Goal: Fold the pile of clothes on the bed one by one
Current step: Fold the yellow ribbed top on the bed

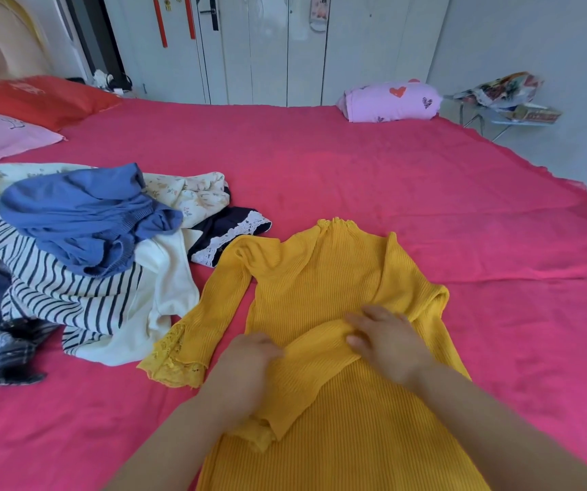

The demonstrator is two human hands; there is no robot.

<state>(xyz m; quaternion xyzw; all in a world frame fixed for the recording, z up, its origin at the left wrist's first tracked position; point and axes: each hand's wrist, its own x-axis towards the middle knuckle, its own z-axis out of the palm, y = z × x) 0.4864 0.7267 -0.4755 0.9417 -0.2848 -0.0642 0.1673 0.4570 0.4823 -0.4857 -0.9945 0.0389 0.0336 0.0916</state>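
Yellow ribbed top (320, 278) lay flat on the pink bed (355, 171), in front of the person. Its long axis ran near to far, with the collar at the far end and the hem running out of view at the near edge.

One sleeve, the folded sleeve (306, 370), lay doubled across the body from the right shoulder down toward the near left, its lace cuff just under the left wrist. Both hands rested on this sleeve.

- The right hand (391, 343) was on the right part of the sleeve, thumb and fingers pinching a raised ridge of the knit.
- The left hand (246, 363) lay back-up on the left part, fingers curled down into the cloth. Whether it gripped or only pressed could not be determined.

The flat sleeve (221, 306) lay unfolded, angled out to the near left of the body, just beside the left hand and well apart from the right. In my judgement this sleeve is the next to be brought across. It lies left of both hands, so the left hand is the nearer for it, and the fold would travel rightward over the body.

The unfolded pile (83, 249) sat to the left, its near edge touching or just beside the flat sleeve.
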